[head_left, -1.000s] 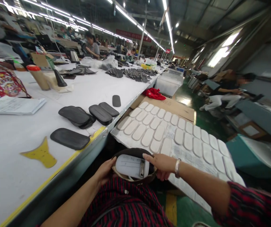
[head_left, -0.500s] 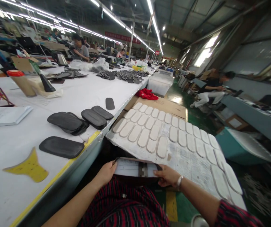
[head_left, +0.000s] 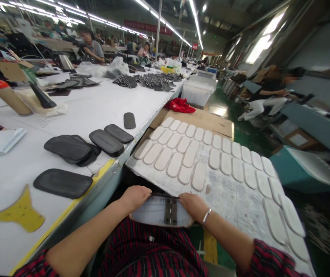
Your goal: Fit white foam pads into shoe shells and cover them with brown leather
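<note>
Close to my body, a whitish panel (head_left: 153, 211) with a dark edge and a metal hinge-like piece (head_left: 170, 211) lies between my hands. My left hand (head_left: 137, 198) is closed on the dark upper edge at its left. Closed on the same edge further right is my right hand (head_left: 193, 206), with a bracelet at the wrist. Black oval pads (head_left: 63, 183) lie on the white table to the left, some overlapping. Many pale oval pieces (head_left: 199, 176) are laid in rows on the board (head_left: 225, 200) ahead and to the right.
A yellow template (head_left: 23, 211) lies on the white table (head_left: 6, 250). Red cloth (head_left: 180, 105) rests by the cardboard (head_left: 208, 122). Further back are a red-lidded bottle (head_left: 9, 96), stacked dark pieces (head_left: 156, 81) and seated people (head_left: 269, 94).
Both hands have shifted onto the panel's upper edge, and the right hand has moved left. The panel's face is tilted differently, showing more of the hinge-like piece. The camera view has shifted slightly.
</note>
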{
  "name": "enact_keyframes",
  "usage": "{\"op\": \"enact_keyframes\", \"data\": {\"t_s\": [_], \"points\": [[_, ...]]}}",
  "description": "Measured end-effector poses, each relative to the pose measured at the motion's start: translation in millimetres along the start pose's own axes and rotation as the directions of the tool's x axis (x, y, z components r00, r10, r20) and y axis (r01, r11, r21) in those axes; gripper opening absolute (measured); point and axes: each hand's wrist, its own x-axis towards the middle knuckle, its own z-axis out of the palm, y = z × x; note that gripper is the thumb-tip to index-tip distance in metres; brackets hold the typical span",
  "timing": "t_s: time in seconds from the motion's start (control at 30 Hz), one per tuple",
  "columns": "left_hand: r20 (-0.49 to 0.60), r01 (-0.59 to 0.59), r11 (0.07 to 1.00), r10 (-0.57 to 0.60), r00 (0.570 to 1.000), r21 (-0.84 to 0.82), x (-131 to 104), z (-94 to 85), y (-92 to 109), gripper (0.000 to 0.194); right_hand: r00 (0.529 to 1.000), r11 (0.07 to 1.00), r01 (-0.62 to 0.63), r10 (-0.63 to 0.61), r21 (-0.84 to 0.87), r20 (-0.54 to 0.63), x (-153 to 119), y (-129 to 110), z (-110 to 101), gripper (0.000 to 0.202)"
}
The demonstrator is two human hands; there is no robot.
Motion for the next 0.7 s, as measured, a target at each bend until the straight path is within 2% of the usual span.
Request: {"op": "enact_keyframes", "data": {"t_s": [0.13,0.23,0.27,0.33,0.4,0.43,0.57,0.63,0.7], "points": [[0.010,0.006,1.000,-0.006,1.000,-0.007,4.6,3.9,-6.7,0.040,0.999,0.994,0.006,-0.011,0.108,0.040,9.0,11.8,-0.8,0.034],[0.048,-0.027,0.990,0.034,0.998,-0.140,-6.8,3.7,-18.1,0.036,0.993,0.974,0.031,-0.055,0.226,0.102,3.0,18.4,-7.2,0.034],[0.058,0.003,0.978,0.009,0.998,-0.208,-13.2,2.5,-22.7,0.037,0.992,0.963,0.013,-0.047,0.269,0.121,-2.5,19.2,-8.2,0.034],[0.073,0.112,0.944,-0.094,0.993,-0.310,-29.4,-0.6,-30.8,0.049,0.988,0.947,-0.091,0.048,0.308,0.146,-18.0,18.1,-6.7,0.042],[0.084,0.201,0.925,-0.184,0.979,-0.323,-47.8,-3.0,-33.9,0.048,0.971,0.936,-0.217,0.178,0.275,0.160,-35.3,13.7,-0.7,0.043],[0.085,0.221,0.922,-0.205,0.975,-0.319,-56.1,-3.3,-32.9,0.041,0.968,0.945,-0.230,0.198,0.233,0.154,-43.1,10.8,3.0,0.039],[0.020,0.273,0.909,-0.282,0.959,-0.315,-72.9,3.3,-18.4,0.022,0.989,0.998,-0.054,0.055,-0.016,0.136,-58.8,-0.7,14.9,0.032],[-0.037,0.320,0.903,-0.344,0.938,-0.287,-72.5,9.6,-11.2,0.023,0.990,0.995,-0.019,0.033,-0.096,0.136,-59.2,-3.7,19.3,0.032],[-0.077,0.360,0.895,-0.391,0.917,-0.262,-70.9,15.7,-6.4,0.029,0.993,0.994,-0.022,0.034,-0.105,0.116,-58.3,-3.5,25.9,0.034]]}}
